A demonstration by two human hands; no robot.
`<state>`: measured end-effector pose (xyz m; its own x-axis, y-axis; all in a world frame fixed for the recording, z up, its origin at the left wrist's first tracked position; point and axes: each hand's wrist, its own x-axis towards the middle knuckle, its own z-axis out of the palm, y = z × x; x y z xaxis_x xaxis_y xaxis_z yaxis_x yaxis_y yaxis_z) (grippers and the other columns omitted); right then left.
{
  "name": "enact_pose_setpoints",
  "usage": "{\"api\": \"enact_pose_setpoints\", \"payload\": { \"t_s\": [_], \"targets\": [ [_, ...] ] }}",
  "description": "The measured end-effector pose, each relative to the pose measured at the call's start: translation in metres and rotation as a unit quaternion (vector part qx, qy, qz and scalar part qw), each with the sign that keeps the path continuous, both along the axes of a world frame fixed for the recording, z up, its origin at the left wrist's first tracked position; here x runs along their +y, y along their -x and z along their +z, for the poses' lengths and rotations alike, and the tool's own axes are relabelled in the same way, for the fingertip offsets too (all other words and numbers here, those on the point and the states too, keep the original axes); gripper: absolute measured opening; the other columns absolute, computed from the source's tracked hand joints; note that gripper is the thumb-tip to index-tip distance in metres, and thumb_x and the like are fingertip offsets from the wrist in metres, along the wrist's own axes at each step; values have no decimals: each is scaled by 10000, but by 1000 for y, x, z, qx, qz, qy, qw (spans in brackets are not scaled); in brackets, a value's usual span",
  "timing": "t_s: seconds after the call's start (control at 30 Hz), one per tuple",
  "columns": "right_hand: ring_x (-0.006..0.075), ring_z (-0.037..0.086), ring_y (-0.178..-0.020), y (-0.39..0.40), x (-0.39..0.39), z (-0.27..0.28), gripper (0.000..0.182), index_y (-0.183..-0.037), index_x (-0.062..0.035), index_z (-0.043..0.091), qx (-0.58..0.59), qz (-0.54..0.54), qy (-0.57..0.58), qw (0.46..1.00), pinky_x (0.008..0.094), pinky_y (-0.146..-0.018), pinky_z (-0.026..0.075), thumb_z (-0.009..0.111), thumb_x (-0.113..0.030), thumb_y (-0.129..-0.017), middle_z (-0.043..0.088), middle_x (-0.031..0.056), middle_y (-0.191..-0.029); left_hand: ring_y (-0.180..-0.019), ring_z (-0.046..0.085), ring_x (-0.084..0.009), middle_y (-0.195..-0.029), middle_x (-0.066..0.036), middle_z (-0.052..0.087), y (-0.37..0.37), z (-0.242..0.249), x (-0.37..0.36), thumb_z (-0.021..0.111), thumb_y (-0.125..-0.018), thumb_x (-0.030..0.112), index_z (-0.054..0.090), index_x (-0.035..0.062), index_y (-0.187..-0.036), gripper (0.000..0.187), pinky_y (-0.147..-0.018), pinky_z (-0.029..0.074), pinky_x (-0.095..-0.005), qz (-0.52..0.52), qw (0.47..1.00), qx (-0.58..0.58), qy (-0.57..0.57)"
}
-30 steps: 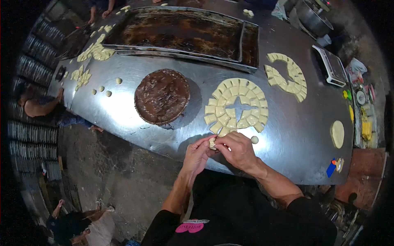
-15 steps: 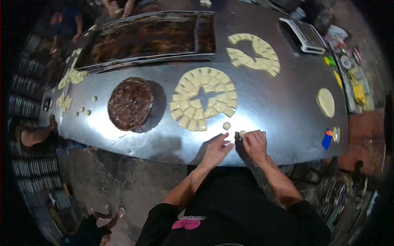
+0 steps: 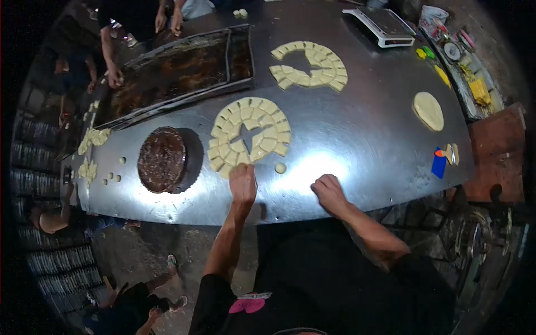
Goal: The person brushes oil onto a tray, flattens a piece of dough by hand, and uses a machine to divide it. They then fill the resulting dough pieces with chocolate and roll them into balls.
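Observation:
My left hand (image 3: 243, 184) reaches to the near edge of a ring of cut dough pieces (image 3: 220, 123), its fingers closed at a piece there; the fingertips are partly hidden. The ring is pale, with a gap in its middle. To the right, my right hand (image 3: 330, 194) is curled just above the steel table (image 3: 368, 128). A dough ball showed in its fingers earlier and is now hidden by the hand. Between my hands, another small dough ball (image 3: 280, 168) lies on the table, beyond the fingertips.
Left of the ring sits a round brown pan (image 3: 162, 160); behind is a large dark tray (image 3: 167, 72). A second dough ring (image 3: 326, 61), a scale (image 3: 385, 25), a flat dough oval (image 3: 428, 111) and a blue scraper (image 3: 439, 163) are around. Other people stand at the far and left sides.
My left hand has moved left from beside the dough ball to the ring's near edge, and its fingers have closed. My right hand stays curled. The whole view has shifted.

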<state>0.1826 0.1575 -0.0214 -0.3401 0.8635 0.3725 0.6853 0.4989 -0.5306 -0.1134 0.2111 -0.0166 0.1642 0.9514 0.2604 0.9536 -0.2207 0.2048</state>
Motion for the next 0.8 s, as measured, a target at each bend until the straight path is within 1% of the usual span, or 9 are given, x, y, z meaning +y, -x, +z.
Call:
{"api": "enact_pose_setpoints", "payload": {
  "t_s": [0.1,0.2,0.3,0.37,0.43,0.5,0.6,0.67,0.8],
  "targets": [
    [298,534,-889,-22,28,10,55,-867,-75,620,-61,-88,-4,994,407,-803,399,609,-100,-819,594,90,-870,-749,588,-287,-804,-134,594,10,10,-5,608,-851,128,606,11,-956,157,-675,470,-417,-14,992,-120,-22],
    [318,546,-885,27,60,2,66,-873,-43,622,49,-89,-11,995,431,-800,408,592,-84,-829,600,125,-881,-863,652,-338,-962,-212,663,0,39,-14,503,-935,122,607,-10,-1079,221,-806,502,-381,88,876,-458,120],
    [338,576,-857,20,15,3,91,-884,-30,623,64,61,60,994,439,-781,440,570,-37,-811,603,150,-853,-838,645,-355,-933,-200,665,18,24,-31,539,-926,172,598,1,-1090,244,-811,502,-383,66,916,-373,131],
    [329,565,-833,-27,13,-15,52,-856,-38,611,36,65,-20,997,438,-757,432,599,-66,-813,594,141,-839,-857,620,-368,-949,-187,643,27,5,-38,579,-897,157,587,23,-1119,259,-812,497,-400,50,934,-337,106],
    [317,547,-835,-47,38,-1,51,-830,-38,597,-142,-56,100,983,438,-739,416,616,-78,-804,589,125,-840,-845,608,-367,-940,-163,614,25,8,-50,625,-861,149,601,59,-1118,274,-748,511,-429,14,982,-187,9],
    [351,530,-870,-4,69,5,32,-834,-42,599,44,-186,-7,982,456,-758,408,591,-36,-803,587,153,-880,-879,589,-399,-955,-176,603,19,16,-50,654,-827,156,591,75,-1122,313,-770,502,-466,40,987,-154,23],
    [363,549,-1003,41,48,5,112,-905,-37,580,123,-111,53,985,463,-930,410,564,28,-815,598,160,-947,-860,609,-349,-941,-174,609,26,3,-52,658,-836,172,569,76,-1152,342,-751,508,-430,39,990,-134,30],
    [355,561,-1090,32,4,7,173,-976,-25,554,87,-21,95,991,444,-1011,398,557,63,-827,614,156,-1003,-848,624,-298,-962,-172,640,32,21,-58,679,-831,221,592,25,-1123,362,-739,494,-377,138,876,-389,249],
    [376,595,-989,23,-2,42,323,-1160,-18,539,86,-115,177,974,424,-853,491,616,-30,-847,606,201,-1054,-829,610,-164,-933,-127,654,35,59,-69,696,-812,211,582,-48,-1118,417,-674,492,-283,154,729,-549,379]
  ]
}}
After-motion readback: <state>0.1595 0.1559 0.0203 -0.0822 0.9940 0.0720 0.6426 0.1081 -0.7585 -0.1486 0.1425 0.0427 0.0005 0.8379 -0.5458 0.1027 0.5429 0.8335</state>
